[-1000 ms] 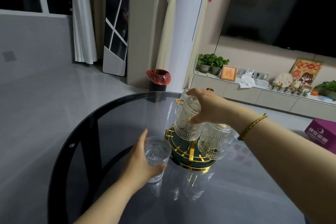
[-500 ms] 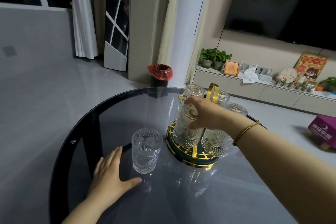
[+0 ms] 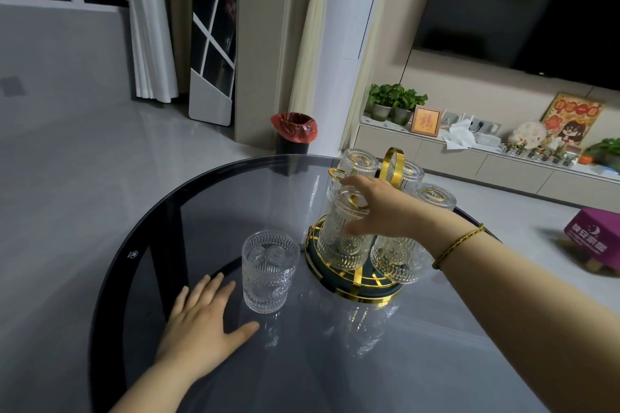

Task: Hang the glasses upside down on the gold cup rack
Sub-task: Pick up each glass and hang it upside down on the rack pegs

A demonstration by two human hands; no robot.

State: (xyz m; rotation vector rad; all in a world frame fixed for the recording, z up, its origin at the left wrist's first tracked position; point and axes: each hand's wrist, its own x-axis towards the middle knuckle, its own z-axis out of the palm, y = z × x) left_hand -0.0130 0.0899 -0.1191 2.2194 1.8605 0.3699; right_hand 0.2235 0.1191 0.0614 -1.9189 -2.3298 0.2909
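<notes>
Nearest, the left hand (image 3: 204,322) lies flat on the dark glass desk (image 3: 141,245), fingers spread and its grip wide, holding nothing. Just beyond its thumb, and not touching it, stands the one loose glass (image 3: 270,273), upright, mouth up and empty. Past that glass sits the gold cup rack (image 3: 355,278), a round dark tray with gold rim and bars and a tall gold loop handle (image 3: 393,164) at its centre. On the rack's near left post hangs an inverted glass (image 3: 342,235), base up; the right hand (image 3: 379,208) curls loosely around its upper part, fingers half open, and whether they press the glass or only rest beside it cannot be told. A second upturned glass (image 3: 399,261) hangs at the near right under the wrist, and three more (image 3: 357,166) stand base-up behind the hand around the handle. All the hung glasses look empty. The step in hand seems to be settling this glass: it would do well to let it drop fully over the post until it hangs straight and clear of its neighbours, then release gently so the rack does not rock. One glass appears left to invert and hang, and an empty gold post (image 3: 336,174) shows at the far left.
</notes>
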